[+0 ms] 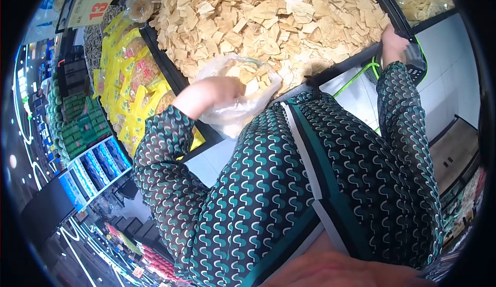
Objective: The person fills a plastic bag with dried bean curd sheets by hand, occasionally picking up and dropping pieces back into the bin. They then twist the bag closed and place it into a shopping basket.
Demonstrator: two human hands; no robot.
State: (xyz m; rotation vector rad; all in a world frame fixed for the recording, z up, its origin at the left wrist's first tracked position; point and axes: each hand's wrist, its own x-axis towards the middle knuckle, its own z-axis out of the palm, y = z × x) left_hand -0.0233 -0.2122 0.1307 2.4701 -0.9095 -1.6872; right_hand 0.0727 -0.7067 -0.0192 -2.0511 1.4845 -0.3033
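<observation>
The left hand point(209, 95) pinches a thin clear plastic bag point(238, 93) at its mouth, at nine o'clock of the bin point(170, 72) of dried tofu-skin pieces point(268, 18). Bag looks light, limp, slippery; the flakes brittle. The right hand point(393, 44) wraps a basket handle point(416, 59).

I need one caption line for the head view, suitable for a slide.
Left hand holds a clear plastic bag at a black bin of pale dried sheets; right hand grips a black basket.
</observation>
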